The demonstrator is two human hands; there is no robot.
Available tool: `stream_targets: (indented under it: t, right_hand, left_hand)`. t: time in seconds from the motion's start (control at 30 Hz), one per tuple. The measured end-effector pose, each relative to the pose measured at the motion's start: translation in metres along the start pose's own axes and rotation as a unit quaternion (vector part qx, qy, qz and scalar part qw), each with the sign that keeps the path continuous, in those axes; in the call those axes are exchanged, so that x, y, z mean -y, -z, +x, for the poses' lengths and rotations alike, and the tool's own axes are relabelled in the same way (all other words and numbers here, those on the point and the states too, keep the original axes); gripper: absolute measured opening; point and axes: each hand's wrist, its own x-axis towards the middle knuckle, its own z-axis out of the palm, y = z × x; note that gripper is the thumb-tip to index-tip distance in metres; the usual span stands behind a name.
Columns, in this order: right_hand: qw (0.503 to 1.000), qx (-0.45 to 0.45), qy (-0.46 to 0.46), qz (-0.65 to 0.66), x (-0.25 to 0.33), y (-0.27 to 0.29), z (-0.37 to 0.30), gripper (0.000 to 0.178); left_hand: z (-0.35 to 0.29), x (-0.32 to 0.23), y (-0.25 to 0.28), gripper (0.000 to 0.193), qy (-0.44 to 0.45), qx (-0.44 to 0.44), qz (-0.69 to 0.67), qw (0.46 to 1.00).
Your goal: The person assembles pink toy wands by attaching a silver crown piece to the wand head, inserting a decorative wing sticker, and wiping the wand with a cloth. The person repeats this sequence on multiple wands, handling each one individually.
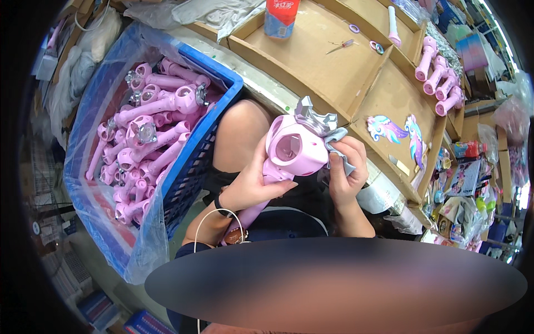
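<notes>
A pink toy wand (316, 153) with a round-windowed head and a silver, crown-like top (312, 119) is held over my lap, tilted, its handle running down toward my left forearm. My left hand (251, 188) is wrapped round the neck of the wand, just under the head. Pinched in the fingers of my right hand (349, 177) is a grey-blue cloth (337, 137), which presses against the side of the head beside the silver top. The right fingertips behind the cloth are partly hidden.
At the left, a blue plastic basket (229, 83) lined with clear film holds several similar pink wands (150, 106). Divided cardboard trays (303, 58) carry a red-labelled bottle (281, 21), a screwdriver (347, 43), tape rolls (377, 48), purple-blue winged cut-outs (386, 129) and pink handles (426, 58).
</notes>
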Motion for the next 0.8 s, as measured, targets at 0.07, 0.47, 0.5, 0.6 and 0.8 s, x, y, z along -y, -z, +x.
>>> stream_targets:
  t: [0.07, 0.47, 0.5, 0.6, 0.8]
  right_hand:
    - [1.0, -0.014, 0.005, -0.02, 0.0, -0.002, -0.002, 0.015]
    - [0.955, 0.099, 0.217, -0.177, 0.001, -0.027, -0.026, 0.037]
    - [0.942, 0.135, 0.271, -0.144, -0.002, -0.03, -0.032, 0.039]
    - [0.99, 0.095, 0.094, 0.053, -0.015, -0.025, -0.04, 0.012]
    - [0.968, -0.221, 0.023, -0.115, -0.044, 0.054, 0.052, 0.023]
  left_hand:
    - [0.004, 0.004, -0.002, 0.095, -0.09, -0.028, 0.109, 0.99]
    - [0.009, 0.026, -0.011, 0.103, 0.042, -0.104, 0.265, 0.958]
    - [0.011, 0.026, -0.005, 0.102, -0.107, -0.11, 0.256, 0.954]
    - [0.015, 0.024, 0.008, 0.101, -0.137, -0.124, 0.199, 0.962]
    - [0.018, 0.012, 0.008, 0.108, -0.206, -0.051, 0.011, 0.977]
